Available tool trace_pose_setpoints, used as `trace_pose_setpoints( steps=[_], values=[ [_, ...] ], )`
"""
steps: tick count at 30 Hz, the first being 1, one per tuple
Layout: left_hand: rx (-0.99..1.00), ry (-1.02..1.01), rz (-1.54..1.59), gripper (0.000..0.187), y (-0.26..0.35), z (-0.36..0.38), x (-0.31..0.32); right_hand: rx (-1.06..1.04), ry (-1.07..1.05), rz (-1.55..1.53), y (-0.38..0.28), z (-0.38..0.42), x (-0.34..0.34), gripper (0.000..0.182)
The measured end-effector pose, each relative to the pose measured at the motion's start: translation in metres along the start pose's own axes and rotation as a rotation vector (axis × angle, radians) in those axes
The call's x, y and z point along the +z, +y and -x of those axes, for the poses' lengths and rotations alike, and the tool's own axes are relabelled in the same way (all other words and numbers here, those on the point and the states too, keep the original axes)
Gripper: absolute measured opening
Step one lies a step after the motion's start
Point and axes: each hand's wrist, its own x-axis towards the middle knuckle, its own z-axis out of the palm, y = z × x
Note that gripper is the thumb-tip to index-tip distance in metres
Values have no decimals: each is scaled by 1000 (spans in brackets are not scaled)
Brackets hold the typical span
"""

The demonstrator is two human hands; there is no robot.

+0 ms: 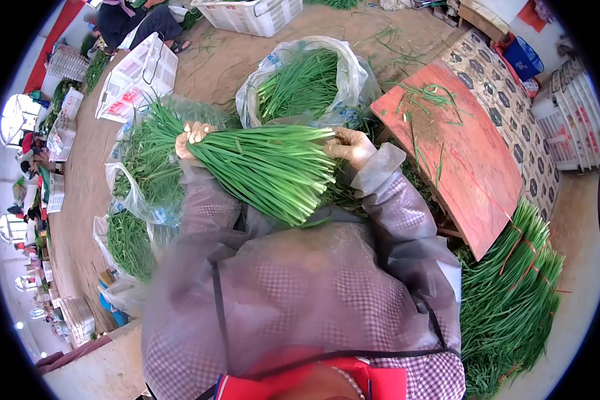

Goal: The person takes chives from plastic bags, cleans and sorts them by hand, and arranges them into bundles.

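A thick bunch of green chives (267,167) is held out in front of my chest, its pale cut ends fanned to the right. My left hand (193,140) is wrapped round the bunch near its leafy side, and the leaf tips stick out beyond it to the upper left. At the pale ends, my right hand (353,148) has its thumb and fingers pinched together on the tip of a chive stalk at the upper edge. Just past the bunch sits an open plastic bag (245,100) of loose chives.
More chive-filled bags (117,177) lie at left. A reddish wooden board (473,167) with scraps slopes at right, above tied chive bundles (507,307). White crates (137,77) stand on the dirt floor (207,73). A seated person (157,27) is at the top left, others farther left.
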Motion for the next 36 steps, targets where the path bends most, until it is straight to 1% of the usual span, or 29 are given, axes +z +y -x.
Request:
trace_pose_setpoints(
  steps=[2,4,9,11,13,14,15,16,17,18,19,21,22,23,24,25,27,28,29,31,32,33,34,35,36],
  values=[
    [-4,7,7,9,0,0,-3,-20,27,30,9,-2,-4,38],
    [-25,-49,8,9,2,-1,-8,-41,54,60,14,-3,-6,38],
    [-18,-24,0,9,3,3,-8,-133,82,-78,6,3,2,32],
    [-19,-2,0,9,1,4,-7,-148,118,-67,7,6,-2,32],
    [5,11,-39,10,0,4,-8,-187,208,98,9,12,-16,31],
    [-10,-1,10,10,1,4,-10,-174,307,151,5,22,-23,27],
    [-10,0,11,10,4,6,-13,-193,390,199,17,23,-45,21],
    [21,11,16,11,6,8,-18,-192,432,306,15,36,-63,18],
    [50,20,21,11,9,9,-21,-160,527,495,34,43,-92,17],
    [51,40,-2,12,12,9,-23,79,546,1041,33,53,-112,15],
    [48,41,0,12,15,9,-26,189,513,1668,22,67,-110,14],
    [44,68,0,11,16,7,-35,-453,645,1586,34,71,-107,16],
    [44,66,2,11,13,6,-31,-411,476,1141,18,70,-85,18],
    [64,109,-19,11,9,7,-24,-354,307,691,-5,68,-49,21],
    [80,150,-44,10,8,7,-19,-212,204,464,-18,68,-20,24],
    [75,147,-46,10,8,5,-20,-77,98,239,-26,63,2,28],
    [23,105,-12,9,9,1,-19,-14,24,287,-15,47,21,26],
    [25,104,-15,9,8,2,-16,9,45,197,-18,46,31,21],
    [30,127,-19,9,7,3,-13,7,39,196,-14,45,29,21],
    [44,154,-25,8,6,6,-9,-7,130,304,-3,41,18,16],
    [67,199,-50,8,6,6,-9,-89,174,429,-2,44,10,12],
    [88,246,-72,7,6,7,-12,-137,210,444,4,46,-3,11],
    [58,221,-51,5,11,4,-24,-128,293,402,5,52,-14,15],
    [60,220,-49,5,14,6,-36,-55,344,381,2,61,-28,15],
    [103,276,-92,4,13,6,-37,-16,381,433,6,68,-52,11]
  ],
)
